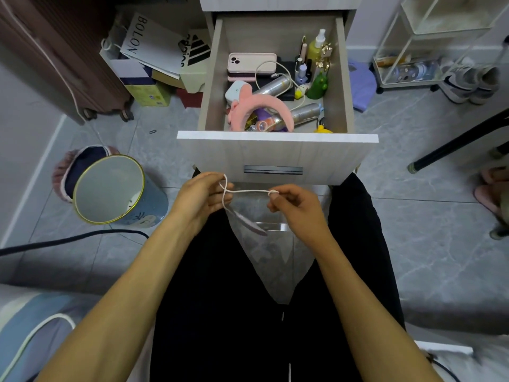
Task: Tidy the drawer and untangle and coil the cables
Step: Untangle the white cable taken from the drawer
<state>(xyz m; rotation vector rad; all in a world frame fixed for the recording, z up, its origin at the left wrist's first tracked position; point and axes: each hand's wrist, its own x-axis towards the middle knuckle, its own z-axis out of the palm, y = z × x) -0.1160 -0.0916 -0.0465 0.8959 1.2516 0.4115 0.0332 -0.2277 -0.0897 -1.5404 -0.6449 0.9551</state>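
Note:
A thin white cable stretches between both hands, just below the open drawer's front panel. My left hand grips one part of it, where it crosses in a loop. My right hand pinches the other end between thumb and forefinger. The drawer holds a pink phone case, a second white cable, a pink headband, silver tubes, several small bottles and a green figure.
A round tin bin stands on the tile floor to the left, with a dark cable running past it. Boxes and paper bags are stacked left of the drawer. A clear shelf cart and shoes stand at right.

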